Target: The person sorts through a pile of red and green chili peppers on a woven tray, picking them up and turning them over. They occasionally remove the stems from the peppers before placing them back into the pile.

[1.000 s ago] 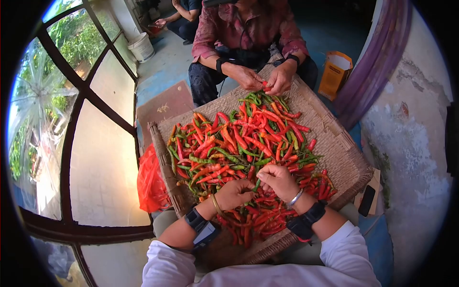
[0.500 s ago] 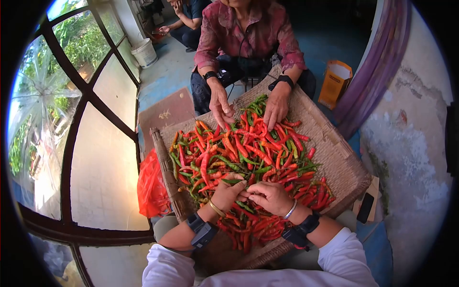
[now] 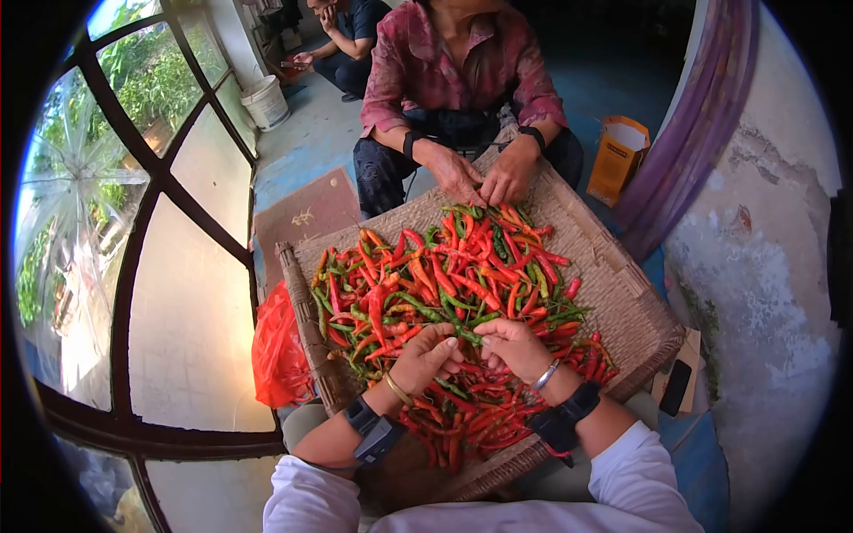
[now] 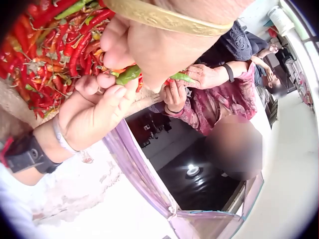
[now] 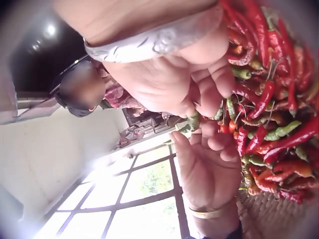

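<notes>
A green chili pepper [image 4: 130, 74] is pinched between the fingertips of both hands, close over the heap of chili peppers [image 3: 418, 284]. My left hand [image 3: 426, 360], with a gold bangle, grips it from the left. From the right, my right hand [image 3: 520, 351], with a silver bangle, pinches it between thumb and finger. In the right wrist view the pepper shows only partly between the fingers. Red, orange and green peppers lie all around both hands on a woven tray [image 3: 613, 235].
Opposite me sits a person in a patterned red shirt [image 3: 462, 71], both hands together over the tray's far part. A red plastic bag [image 3: 283, 346] lies left of the tray. On the right are a yellow box [image 3: 619, 160] and a dark phone [image 3: 677, 386]. A window frame [image 3: 160, 169] borders the left.
My hands came together over the nearer peppers, then parted slightly with a green pepper between them. The other person's hands reached into the heap and drew back together.
</notes>
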The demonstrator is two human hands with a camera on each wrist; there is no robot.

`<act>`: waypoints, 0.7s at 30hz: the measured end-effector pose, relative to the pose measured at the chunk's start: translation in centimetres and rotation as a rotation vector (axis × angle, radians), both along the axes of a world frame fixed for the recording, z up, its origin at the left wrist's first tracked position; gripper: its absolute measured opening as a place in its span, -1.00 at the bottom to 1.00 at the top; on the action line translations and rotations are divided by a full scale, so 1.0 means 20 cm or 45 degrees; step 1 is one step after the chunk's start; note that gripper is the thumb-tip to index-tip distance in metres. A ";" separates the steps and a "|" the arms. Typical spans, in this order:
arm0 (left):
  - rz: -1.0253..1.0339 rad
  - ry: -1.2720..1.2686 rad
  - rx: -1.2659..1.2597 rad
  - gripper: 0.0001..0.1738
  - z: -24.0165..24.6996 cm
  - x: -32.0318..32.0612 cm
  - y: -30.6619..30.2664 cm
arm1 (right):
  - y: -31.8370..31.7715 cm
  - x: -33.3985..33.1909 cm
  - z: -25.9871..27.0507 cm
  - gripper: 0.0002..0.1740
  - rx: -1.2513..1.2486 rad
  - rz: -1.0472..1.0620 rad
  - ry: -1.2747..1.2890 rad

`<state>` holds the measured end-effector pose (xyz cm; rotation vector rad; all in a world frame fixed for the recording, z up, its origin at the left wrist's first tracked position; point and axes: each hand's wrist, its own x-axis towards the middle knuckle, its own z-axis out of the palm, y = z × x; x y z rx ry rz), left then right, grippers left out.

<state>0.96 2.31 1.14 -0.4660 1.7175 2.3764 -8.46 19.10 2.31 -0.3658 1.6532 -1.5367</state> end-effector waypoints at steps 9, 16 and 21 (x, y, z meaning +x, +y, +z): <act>-0.540 0.409 -1.655 -0.62 -0.05 0.03 0.04 | 0.01 -0.20 0.02 -0.31 -0.673 -0.466 -0.127; -0.887 0.318 -1.901 -0.65 -0.11 0.03 0.02 | -0.03 -0.09 -0.13 -0.66 -0.084 0.095 -0.007; -1.034 0.328 -2.167 -0.71 -0.02 0.04 0.00 | -0.01 0.04 -0.16 -0.67 0.178 0.494 0.638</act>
